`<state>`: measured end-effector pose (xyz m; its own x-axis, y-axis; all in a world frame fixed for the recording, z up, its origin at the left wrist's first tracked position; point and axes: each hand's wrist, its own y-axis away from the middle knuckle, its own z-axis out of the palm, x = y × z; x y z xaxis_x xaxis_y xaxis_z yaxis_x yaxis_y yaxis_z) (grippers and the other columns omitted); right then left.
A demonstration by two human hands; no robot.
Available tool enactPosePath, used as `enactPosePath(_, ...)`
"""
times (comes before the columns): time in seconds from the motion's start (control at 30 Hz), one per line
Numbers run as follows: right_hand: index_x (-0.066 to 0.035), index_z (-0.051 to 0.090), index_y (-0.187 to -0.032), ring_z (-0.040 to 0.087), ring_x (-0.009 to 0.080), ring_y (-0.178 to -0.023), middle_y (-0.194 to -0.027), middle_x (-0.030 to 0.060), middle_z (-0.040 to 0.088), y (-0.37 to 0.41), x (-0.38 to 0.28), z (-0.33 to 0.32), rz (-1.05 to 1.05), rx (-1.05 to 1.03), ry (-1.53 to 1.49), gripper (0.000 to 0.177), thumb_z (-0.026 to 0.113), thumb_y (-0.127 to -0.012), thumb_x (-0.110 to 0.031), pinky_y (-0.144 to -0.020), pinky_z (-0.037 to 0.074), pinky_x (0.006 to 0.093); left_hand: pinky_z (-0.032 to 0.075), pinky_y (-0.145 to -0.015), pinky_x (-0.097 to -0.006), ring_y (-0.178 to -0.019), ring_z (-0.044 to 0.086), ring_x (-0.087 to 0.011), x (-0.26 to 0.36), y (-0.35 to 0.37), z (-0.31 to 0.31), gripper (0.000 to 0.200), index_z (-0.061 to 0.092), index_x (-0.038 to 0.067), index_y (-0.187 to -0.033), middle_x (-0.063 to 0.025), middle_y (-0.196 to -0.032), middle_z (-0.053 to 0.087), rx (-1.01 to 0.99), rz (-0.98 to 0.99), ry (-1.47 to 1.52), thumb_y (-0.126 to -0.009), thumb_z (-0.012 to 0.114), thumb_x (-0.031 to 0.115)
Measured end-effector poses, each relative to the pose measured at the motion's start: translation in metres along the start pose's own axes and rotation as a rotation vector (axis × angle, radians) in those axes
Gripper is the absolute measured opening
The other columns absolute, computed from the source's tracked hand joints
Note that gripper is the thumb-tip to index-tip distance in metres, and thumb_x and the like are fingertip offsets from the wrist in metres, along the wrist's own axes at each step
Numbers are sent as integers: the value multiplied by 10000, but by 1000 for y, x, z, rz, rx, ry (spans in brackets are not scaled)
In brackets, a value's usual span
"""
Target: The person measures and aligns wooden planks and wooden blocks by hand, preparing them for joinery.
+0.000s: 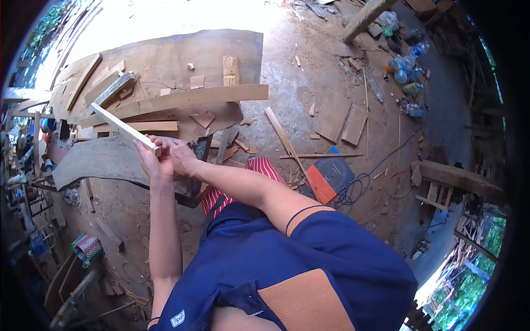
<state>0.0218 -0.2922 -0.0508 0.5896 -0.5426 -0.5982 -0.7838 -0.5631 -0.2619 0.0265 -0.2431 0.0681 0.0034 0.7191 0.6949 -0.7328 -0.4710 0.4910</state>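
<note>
A pale, squared wooden strip [124, 128] slants up and to the left, held out in front of my body. My left hand [148, 159] is wrapped round its near part from below. At the strip's near end, my right hand [179, 157] has its fingers closed against the wood, right beside the left hand. Some of the fingertips are hidden behind the strip and the other hand. Beneath the hands lies a grey, curved-edge slab [102, 160]. Just beyond, a long curved board [193, 98] rests across the wooden work surface [221, 47].
Offcuts such as a block [231, 69] lie on the work surface. To the right are a red and dark flat tool [326, 179], a blue cable [353, 190], loose boards [354, 124] and plastic bottles [406, 69]. A post [367, 19] leans at upper right. A woven basket [86, 249] stands lower left.
</note>
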Motion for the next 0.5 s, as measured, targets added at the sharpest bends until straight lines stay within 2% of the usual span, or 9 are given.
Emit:
enactPosePath(0.03,-97,589,-1111,506,246,-1055,-1105,90,546,3,1,3,19,29,-20,480,615,-713,-364,-820,437,403,439,-556,-262,-642,519,-110,-2,-4,4,374,465,85,-1071,-10,-796,522,-34,-22,24,-1003,417,449)
enactPosePath(0.07,-106,569,-1156,498,258,-1078,-1128,95,556,1,3,21,31,44,-28,576,639,-666,-402,-842,425,413,438,-558,-259,-652,526,-109,-2,-7,7,383,478,84,-1053,-11,-809,531,17,-44,8,-1003,406,457)
enactPosePath(0.1,-106,569,-1156,498,258,-1078,-1128,95,556,-1,3,23,61,53,-24,576,639,-666,-402,-842,425,413,438,-558,-259,-652,526,-109,-3,-10,8,383,478,84,-1053,-11,-809,531,5,-67,-10,-1003,406,457)
enactPosePath(0.17,-108,559,-1178,491,270,-1106,-1146,100,563,0,4,26,-24,93,-42,604,641,-657,-404,-862,416,411,443,-562,-256,-661,534,-110,-5,-17,10,396,488,86,-1028,-9,-808,532,23,-100,9,-1004,390,469)
enactPosePath(0.23,-112,548,-1199,482,276,-1132,-1138,107,565,2,-3,1,2,31,-92,638,645,-646,-416,-894,411,414,449,-566,-257,-672,540,-112,-8,-17,15,405,492,91,-1016,-9,-810,531,14,-115,-19,-1004,378,479)
enactPosePath(0.33,-117,539,-1219,462,286,-1170,-1185,114,555,1,-6,1,-10,43,-120,627,613,-679,-427,-947,393,421,461,-573,-264,-685,549,-114,-12,-21,17,408,492,92,-1011,-8,-812,532,6,-120,-30,-1004,373,482)
enactPosePath(0.43,-116,515,-1240,447,291,-1196,-1242,100,536,-5,-6,47,169,160,-1269,587,556,-742,-425,-991,365,440,483,-592,-292,-709,577,-141,-21,-26,19,402,500,93,-1001,-24,-796,561,-13,-127,-51,-1021,334,459)
enactPosePath(0.5,-116,499,-1253,437,294,-1213,-1279,90,523,-9,0,65,272,226,-2019,561,517,-785,-424,-1020,346,453,512,-634,-310,-751,592,-152,-26,-24,23,419,502,93,-1037,-26,-847,581,7,-84,-149,-1022,311,466)
